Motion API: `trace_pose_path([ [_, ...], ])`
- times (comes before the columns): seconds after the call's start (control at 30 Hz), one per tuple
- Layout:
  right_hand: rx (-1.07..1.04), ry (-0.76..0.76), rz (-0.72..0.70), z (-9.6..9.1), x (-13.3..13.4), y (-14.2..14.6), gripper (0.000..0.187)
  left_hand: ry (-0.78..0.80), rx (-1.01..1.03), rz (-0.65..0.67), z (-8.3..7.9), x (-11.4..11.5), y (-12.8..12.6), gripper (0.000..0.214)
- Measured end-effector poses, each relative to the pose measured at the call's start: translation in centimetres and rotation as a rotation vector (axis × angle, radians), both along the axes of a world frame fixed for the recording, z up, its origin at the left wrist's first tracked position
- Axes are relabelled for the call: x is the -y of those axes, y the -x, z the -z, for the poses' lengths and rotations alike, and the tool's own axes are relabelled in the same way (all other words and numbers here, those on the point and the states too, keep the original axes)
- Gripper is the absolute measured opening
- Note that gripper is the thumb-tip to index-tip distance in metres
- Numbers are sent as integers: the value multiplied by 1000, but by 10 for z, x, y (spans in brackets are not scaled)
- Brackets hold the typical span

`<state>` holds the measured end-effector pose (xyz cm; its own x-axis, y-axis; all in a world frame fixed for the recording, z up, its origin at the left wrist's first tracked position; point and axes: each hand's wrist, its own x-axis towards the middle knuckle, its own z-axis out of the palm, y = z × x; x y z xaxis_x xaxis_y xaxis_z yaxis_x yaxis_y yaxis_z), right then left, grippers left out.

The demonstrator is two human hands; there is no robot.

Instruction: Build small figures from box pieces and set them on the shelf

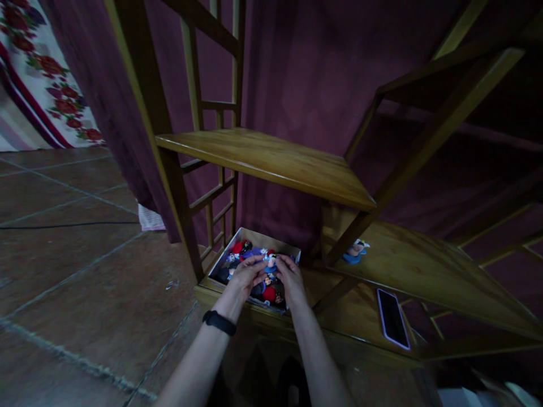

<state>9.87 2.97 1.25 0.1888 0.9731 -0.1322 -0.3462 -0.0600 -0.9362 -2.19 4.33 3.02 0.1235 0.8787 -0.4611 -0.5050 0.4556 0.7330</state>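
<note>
Between the fingertips of both hands is a small figurine [271, 262] with a blue base. My left hand [250, 273] pinches it from the left, a black band round the wrist. From the other side my right hand [289, 274] grips the same figurine. Both hands are over a shallow white-edged box [220, 261], which holds several more figurines in red, blue, purple and black. Part of the box's contents is hidden by the hands. A similar blue-based figurine [354, 252] stands on the shelf to the right.
The box rests on the bottom board of a wooden shelf unit, under a higher wooden shelf [271, 158]. A phone [392, 318] lies on the lower right board. Slanted wooden posts stand between the levels. A purple curtain [297, 68] hangs behind; tiled floor [106, 294] lies left.
</note>
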Motion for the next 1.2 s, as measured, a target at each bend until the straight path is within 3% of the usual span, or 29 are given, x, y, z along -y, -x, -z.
trace_pose_path([
  [0.4,145,-55,11,8,-5,-4,26,-14,-34,-24,2,0,-1,17],
  [0.6,214,-41,44,16,-8,-7,26,-12,-1,-33,2,0,-1,8],
  [0.77,229,-7,86,19,-8,-7,22,-1,-13,-57,5,-1,-1,12],
  [1.2,178,-55,61,7,-2,-6,19,19,71,-23,11,-6,2,16],
])
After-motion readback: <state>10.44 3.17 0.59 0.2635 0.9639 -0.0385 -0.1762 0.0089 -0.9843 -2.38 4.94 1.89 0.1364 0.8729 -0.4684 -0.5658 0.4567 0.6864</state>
